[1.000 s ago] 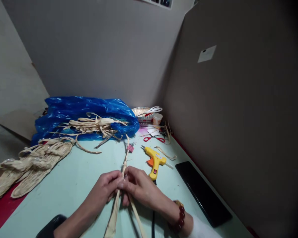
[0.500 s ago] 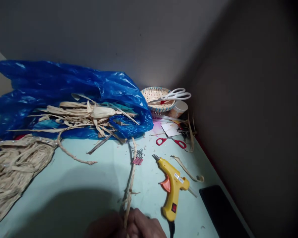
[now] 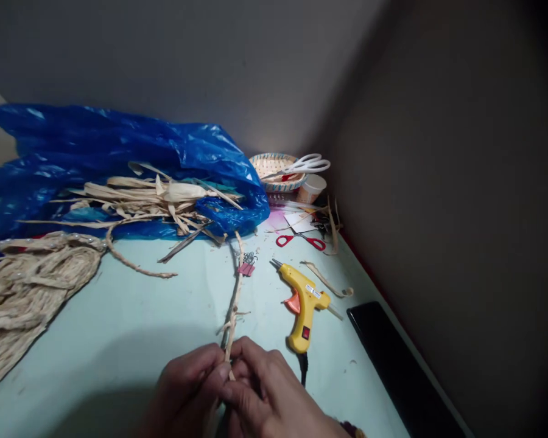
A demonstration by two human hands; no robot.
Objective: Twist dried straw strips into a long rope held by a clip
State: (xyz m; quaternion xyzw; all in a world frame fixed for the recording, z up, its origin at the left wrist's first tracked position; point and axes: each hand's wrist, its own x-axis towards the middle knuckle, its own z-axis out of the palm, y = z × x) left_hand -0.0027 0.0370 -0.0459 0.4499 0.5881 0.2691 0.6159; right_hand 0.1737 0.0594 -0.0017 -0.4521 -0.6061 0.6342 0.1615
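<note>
Around pinched cord (image 3: pixel 233 313), left hand (image 3: pixel 192 380), right hand (image 3: pixel 271 389) clearer than half-second ago.

Left hand (image 3: pixel 187 386) and right hand (image 3: pixel 269 389) on a twisted cord (image 3: pixel 238 291), yellow glue gun (image 3: pixel 304 304) nearby.

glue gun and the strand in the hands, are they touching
Apart. The head view plainly shows bare tabletop between the glue gun and the strand to its left.
</note>
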